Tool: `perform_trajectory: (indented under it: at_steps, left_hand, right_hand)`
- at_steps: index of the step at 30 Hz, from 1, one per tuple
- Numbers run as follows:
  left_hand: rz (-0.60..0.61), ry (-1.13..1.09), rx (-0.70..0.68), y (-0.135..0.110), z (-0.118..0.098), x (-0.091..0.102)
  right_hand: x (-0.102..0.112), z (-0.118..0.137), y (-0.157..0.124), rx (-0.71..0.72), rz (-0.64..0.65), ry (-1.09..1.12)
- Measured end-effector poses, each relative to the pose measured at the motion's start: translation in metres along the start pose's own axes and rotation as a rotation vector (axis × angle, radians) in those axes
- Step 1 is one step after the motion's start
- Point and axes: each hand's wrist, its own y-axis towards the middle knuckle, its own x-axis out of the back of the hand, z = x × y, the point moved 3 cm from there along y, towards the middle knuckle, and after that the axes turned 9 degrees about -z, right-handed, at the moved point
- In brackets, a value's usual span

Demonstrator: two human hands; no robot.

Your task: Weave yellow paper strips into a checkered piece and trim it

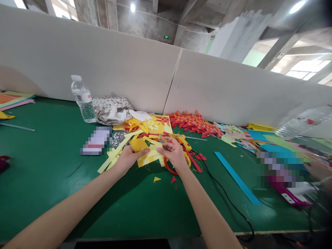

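My left hand (129, 157) pinches the left side of a yellow woven paper piece (147, 159), thumb on top, with a darker yellow strip folded up beside it. The thumb and fingers of my right hand (174, 154) close on the right edge of that same piece. Under and beside my right hand lie red-handled scissors (168, 168), partly hidden. Just behind is a yellow glue gun (184, 142) with a black cord. Pale yellow paper strips (110, 159) spread out left of my hands. Small yellow and red scraps lie in front.
A phone (96, 141), a water bottle (84, 100) and a patterned cloth bag (112, 107) stand at back left. Red-orange woven paper fish (193, 122) pile along the white partition (145, 76). A blue strip (237, 178) lies right; another person's hand (317, 169) is at far right.
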Motion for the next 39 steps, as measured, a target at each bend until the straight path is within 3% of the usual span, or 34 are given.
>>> perform_trajectory:
  at_steps: [7,25,35,39]
  left_hand:
    - [0.088,0.077,0.022,-0.004,0.002,-0.004]
    - [0.055,0.075,-0.037,-0.001,0.002,-0.003]
    - [0.105,0.108,-0.046,-0.005,0.004,-0.005]
    - [0.089,0.138,-0.037,-0.006,0.003,-0.005]
  right_hand:
    - [-0.006,-0.001,-0.003,0.019,0.063,-0.057]
    - [0.003,0.002,0.0,0.078,0.073,-0.143]
    - [-0.009,0.002,-0.009,0.099,0.137,-0.241]
    - [-0.008,0.002,-0.007,0.123,0.079,-0.263]
